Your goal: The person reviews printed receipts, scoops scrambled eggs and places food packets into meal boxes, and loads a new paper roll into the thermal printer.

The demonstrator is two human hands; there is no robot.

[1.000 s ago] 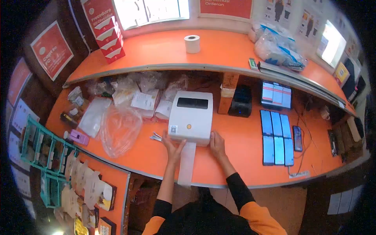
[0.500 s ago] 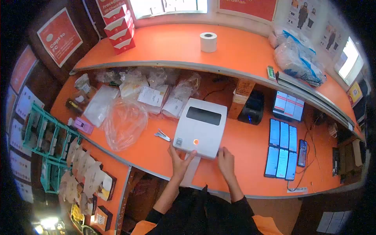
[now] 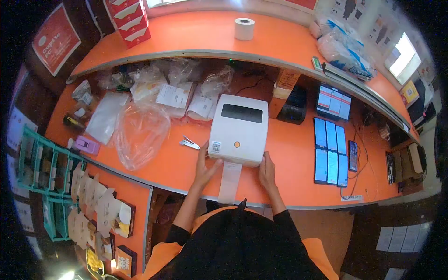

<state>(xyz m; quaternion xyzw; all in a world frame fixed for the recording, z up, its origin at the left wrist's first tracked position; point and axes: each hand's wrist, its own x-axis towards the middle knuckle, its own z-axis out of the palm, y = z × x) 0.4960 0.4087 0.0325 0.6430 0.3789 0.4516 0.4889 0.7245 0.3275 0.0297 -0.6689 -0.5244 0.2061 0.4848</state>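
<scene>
A white label printer (image 3: 250,135) with a dark window and a round orange button stands on the orange desk in front of me. From its front edge a strip of whitish label paper (image 3: 229,183) hangs down over the desk's edge. My left hand (image 3: 204,171) is at the printer's front left corner, its thumb along the lower front beside the strip. My right hand (image 3: 267,173) is against the front right corner, fingers along the side. Both hands grip the printer; some fingertips are hidden. A small stapler (image 3: 190,143) lies just left of it.
Clear plastic bags (image 3: 140,135) and wrapped packets lie left. A black device (image 3: 293,106), a tablet (image 3: 333,103) and several lit phones (image 3: 330,151) are right. A paper roll (image 3: 244,30) stands on the upper shelf. Food boxes (image 3: 105,210) line the lower left counter.
The printer has turned slightly and sits straighter before me. My right hand has come from just off its corner onto its side. The button's glow has dimmed. The view has shifted.
</scene>
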